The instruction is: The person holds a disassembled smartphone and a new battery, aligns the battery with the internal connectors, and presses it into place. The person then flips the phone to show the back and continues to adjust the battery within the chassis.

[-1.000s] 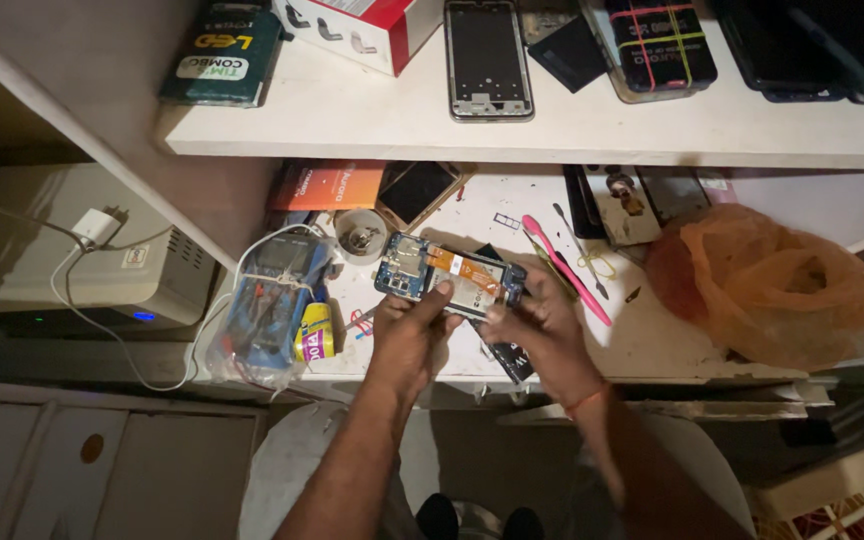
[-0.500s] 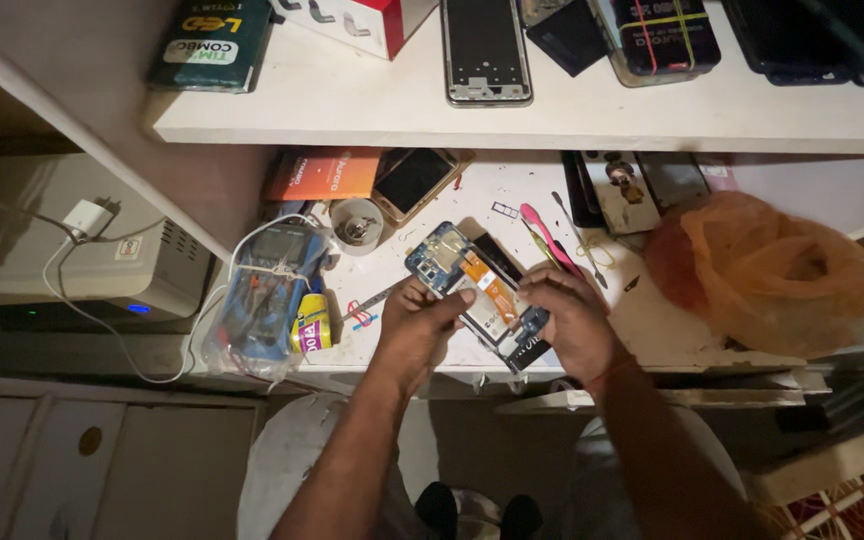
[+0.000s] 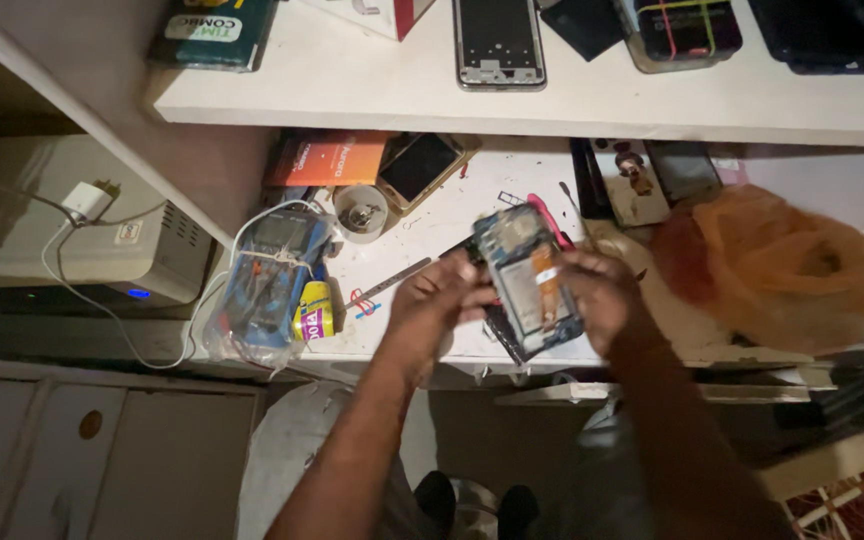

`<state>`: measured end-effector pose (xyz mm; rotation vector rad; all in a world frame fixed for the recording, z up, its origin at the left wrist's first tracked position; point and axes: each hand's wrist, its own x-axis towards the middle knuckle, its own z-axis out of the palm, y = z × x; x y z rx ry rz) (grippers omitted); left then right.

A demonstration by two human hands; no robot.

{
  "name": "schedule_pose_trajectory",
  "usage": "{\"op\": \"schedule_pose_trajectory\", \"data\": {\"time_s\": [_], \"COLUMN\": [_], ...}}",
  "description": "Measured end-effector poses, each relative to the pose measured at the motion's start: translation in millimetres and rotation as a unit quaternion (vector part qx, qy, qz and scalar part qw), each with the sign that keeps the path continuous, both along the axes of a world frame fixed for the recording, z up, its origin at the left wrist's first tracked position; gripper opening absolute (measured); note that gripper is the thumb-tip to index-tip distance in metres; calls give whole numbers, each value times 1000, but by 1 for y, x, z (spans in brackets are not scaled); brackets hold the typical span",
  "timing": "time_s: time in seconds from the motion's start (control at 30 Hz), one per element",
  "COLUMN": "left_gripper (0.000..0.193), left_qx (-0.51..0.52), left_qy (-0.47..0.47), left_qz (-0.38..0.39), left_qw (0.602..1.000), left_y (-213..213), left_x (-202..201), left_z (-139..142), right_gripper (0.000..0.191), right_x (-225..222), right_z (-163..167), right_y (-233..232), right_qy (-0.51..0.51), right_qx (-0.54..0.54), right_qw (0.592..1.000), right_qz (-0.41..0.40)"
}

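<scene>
Down on the white tabletop [image 3: 422, 225], a clear plastic bag [image 3: 267, 285] holds a blue meter with its white leads bundled inside, and a yellow tube [image 3: 314, 312] lies against the bag's edge. Right beside it, a small round tub [image 3: 360, 210] stands open, something metallic in it, too small to make out. Over on the right, an orange plastic bag [image 3: 787, 265], crumpled, contents hidden. Up on the shelf [image 3: 572, 105], a phone frame [image 3: 499, 40] lies flat, and the boxes and cases along the top are cut off by the picture's edge. Now the hands: the left hand [image 3: 435, 305] and right hand [image 3: 600, 295] are both closed on an opened phone [image 3: 530, 280], one at each long side, fingers curled round its edges. It's held tilted just above the tabletop's front edge, circuit board and orange strip showing. Motion blur smears the finer parts, and whether a second dark piece lies under the phone is hard to tell.
</scene>
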<state>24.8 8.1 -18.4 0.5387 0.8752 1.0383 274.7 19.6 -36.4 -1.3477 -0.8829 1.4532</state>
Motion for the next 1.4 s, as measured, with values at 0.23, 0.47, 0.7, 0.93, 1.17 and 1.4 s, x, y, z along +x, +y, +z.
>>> {"op": "schedule_pose_trajectory", "data": {"time_s": [0.23, 0.47, 0.7, 0.93, 1.17, 1.4], "left_gripper": [14, 15, 40, 67, 110, 111], "left_qx": [153, 422, 432, 404, 381, 375], "left_qy": [186, 537, 624, 647, 712, 707], "left_qz": [240, 57, -31, -117, -200, -194], "left_qw": [940, 728, 650, 636, 554, 568], "left_y": [7, -19, -25, -30, -46, -42], "left_x": [-14, -3, -2, -2, 14, 13], "left_z": [-19, -21, -3, 15, 17, 6], "right_gripper": [20, 15, 15, 16, 18, 14], "right_x": [17, -17, -42, -46, -52, -52], "right_z": [-11, -16, 6, 21, 27, 25], "right_y": [7, 7, -5, -6, -10, -10], "right_qy": [-95, -112, -257, -422, -454, -469], "right_qx": [147, 66, 142, 257, 207, 278], "right_qw": [985, 991, 956, 869, 867, 838], "right_qz": [-7, 15, 3, 16, 12, 25]}}
